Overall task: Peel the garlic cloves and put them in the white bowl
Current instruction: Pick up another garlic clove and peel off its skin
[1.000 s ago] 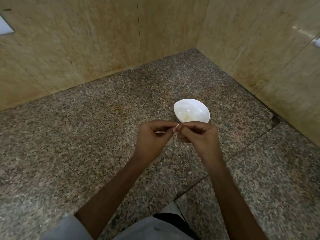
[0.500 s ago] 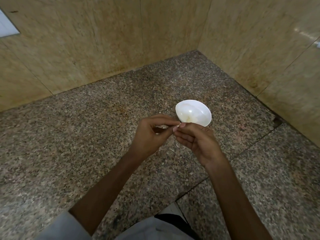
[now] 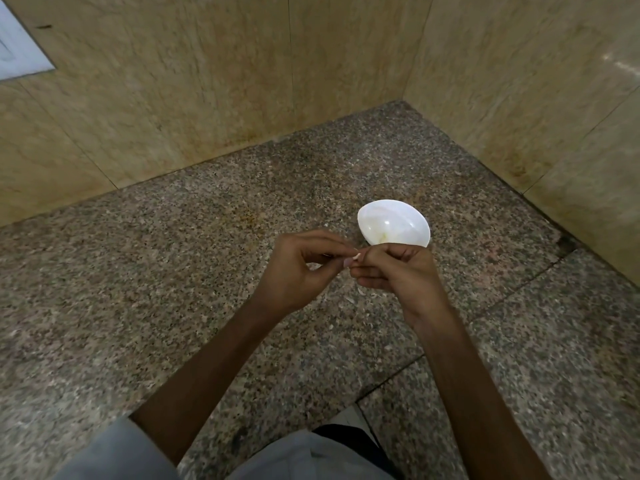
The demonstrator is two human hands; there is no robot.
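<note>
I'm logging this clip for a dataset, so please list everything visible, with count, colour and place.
white bowl: one, white, on the counter just beyond the hands; something pale inside, unclear what.
garlic clove: one, pale, a sliver showing between the two hands' fingertips.
peel scraps: a few, whitish, on the counter under the hands.
counter: one, speckled brown-grey stone, seam at right.
wall tiles: several, beige, behind and right of the counter.
white panel: one, white, upper left wall.
grey garment: one, grey, bottom edge.
left hand: one, pinches the clove.
right hand: one, fingers curled on the clove.
</note>
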